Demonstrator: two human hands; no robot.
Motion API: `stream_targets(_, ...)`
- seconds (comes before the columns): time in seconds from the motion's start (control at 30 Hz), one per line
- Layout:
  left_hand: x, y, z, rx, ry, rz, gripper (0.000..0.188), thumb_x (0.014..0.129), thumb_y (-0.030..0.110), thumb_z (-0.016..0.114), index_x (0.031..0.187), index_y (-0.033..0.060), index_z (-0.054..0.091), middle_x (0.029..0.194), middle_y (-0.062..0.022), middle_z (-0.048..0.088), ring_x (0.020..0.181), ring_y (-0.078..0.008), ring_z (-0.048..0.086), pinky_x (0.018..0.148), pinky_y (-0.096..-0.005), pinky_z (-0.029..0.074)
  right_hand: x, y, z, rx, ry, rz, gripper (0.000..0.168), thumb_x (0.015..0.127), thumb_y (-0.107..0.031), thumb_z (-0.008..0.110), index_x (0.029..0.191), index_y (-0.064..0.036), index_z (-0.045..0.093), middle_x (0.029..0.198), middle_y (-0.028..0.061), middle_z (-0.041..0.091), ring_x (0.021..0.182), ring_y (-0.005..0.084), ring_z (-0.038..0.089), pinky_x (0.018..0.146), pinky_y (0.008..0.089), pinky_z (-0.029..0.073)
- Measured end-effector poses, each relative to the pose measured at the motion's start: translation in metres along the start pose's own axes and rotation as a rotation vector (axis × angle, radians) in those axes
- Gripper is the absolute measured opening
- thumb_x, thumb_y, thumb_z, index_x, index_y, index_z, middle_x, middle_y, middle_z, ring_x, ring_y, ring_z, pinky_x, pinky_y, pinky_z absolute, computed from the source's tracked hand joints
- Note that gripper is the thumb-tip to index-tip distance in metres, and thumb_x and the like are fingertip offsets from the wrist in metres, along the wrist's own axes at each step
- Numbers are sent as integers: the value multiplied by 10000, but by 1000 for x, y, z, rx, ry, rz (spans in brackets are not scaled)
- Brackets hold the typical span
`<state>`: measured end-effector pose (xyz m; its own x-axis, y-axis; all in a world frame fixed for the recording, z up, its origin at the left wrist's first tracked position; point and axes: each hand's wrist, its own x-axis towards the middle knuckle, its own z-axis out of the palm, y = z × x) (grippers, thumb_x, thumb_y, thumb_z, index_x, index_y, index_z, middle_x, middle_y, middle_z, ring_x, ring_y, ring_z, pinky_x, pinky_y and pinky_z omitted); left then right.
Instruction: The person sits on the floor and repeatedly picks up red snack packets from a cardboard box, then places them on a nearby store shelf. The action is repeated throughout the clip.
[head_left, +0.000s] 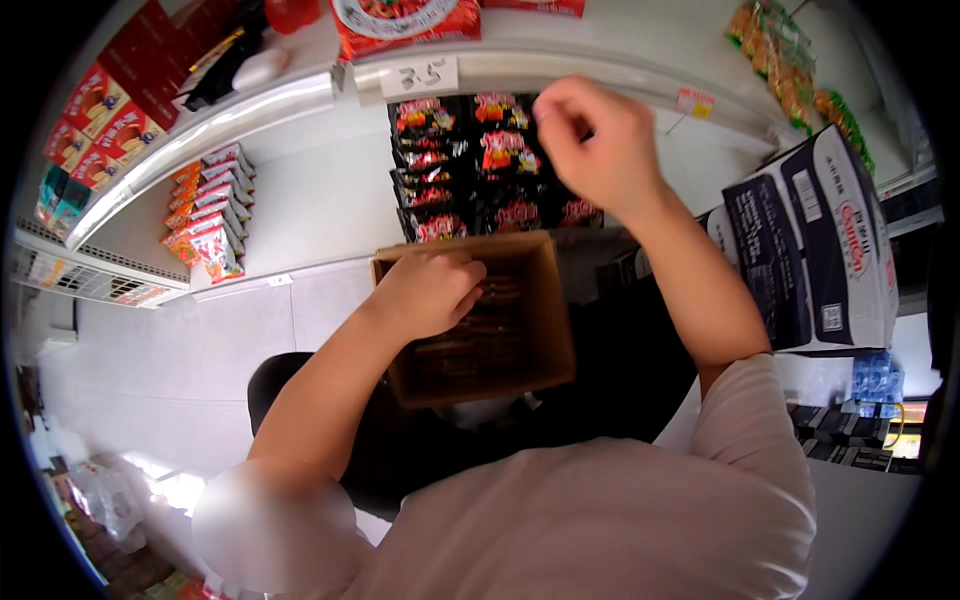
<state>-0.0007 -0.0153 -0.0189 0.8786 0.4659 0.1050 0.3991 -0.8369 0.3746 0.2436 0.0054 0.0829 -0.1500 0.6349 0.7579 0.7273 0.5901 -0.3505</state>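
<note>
An uncovered cardboard box (551, 322) rests in front of my body, with a row of thin packets (480, 341) inside it. My left hand (439, 292) is over the box's left part, fingers curled; whether it grips a packet cannot be made out. Beyond the box, black snack packets with red and yellow print (510, 154) lie in rows on a white shelf. My right hand (592, 139) is raised at the right end of these rows, its fingers curled inward. What it may hold is hidden or not visible.
Orange and silver packets (217, 210) stand in rows on the left shelf. A white and dark blue carton (817, 247) is at the right, near my right arm. The upper shelf's edge (525, 67), with a handwritten price card (420, 77), runs above the black packets.
</note>
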Motion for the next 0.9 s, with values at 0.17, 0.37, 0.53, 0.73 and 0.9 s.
stream_targets(0.17, 18, -6, 49, -22, -234, -39, 161, 874, 184, 648, 952, 46, 672, 915, -128, 691, 878, -347, 686, 753, -469, 566, -83, 27, 25, -35, -415, 111, 70, 861, -104, 674, 822, -63, 632, 688, 95, 640, 584, 286, 627, 535, 379, 482)
stream_targets(0.37, 23, -28, 150, -29, -512, -169, 288, 869, 265, 668, 1067, 56, 674, 1161, -176, 625, 1090, -374, 624, 913, -496, 526, -91, 34, 28, -12, -718, 222, 111, 876, -174, 666, 865, -66, 643, 756, 105, 652, 715, 331, 652, 631, 445, 513)
stream_targets(0.53, -6, -54, 218, 54, -559, -144, 399, 811, 302, 709, 1132, 65, 713, 1466, -170, 460, 1406, -370, 391, 1105, -570, 383, -99, 28, 34, -40, -872, 183, 180, 889, -234, 659, 898, -55, 644, 858, 124, 668, 828, 349, 671, 706, 472, 540)
stream_targets(0.73, 11, -51, 213, 119, -582, -210, 476, 761, 278, 726, 1177, 48, 693, 1504, -177, 422, 1425, -376, 356, 1139, -576, 338, -102, 31, 31, -49, -985, 149, 229, 890, -260, 686, 911, -33, 658, 872, 127, 694, 844, 335, 693, 698, 461, 560)
stream_targets(0.9, 22, -43, 213, 84, -572, -267, 523, 727, 235, 711, 1206, 28, 669, 1455, -157, 477, 1393, -344, 395, 1103, -551, 374, -101, 35, 30, -90, -1018, 174, 236, 884, -270, 696, 939, -42, 673, 882, 138, 702, 857, 343, 700, 720, 462, 568)
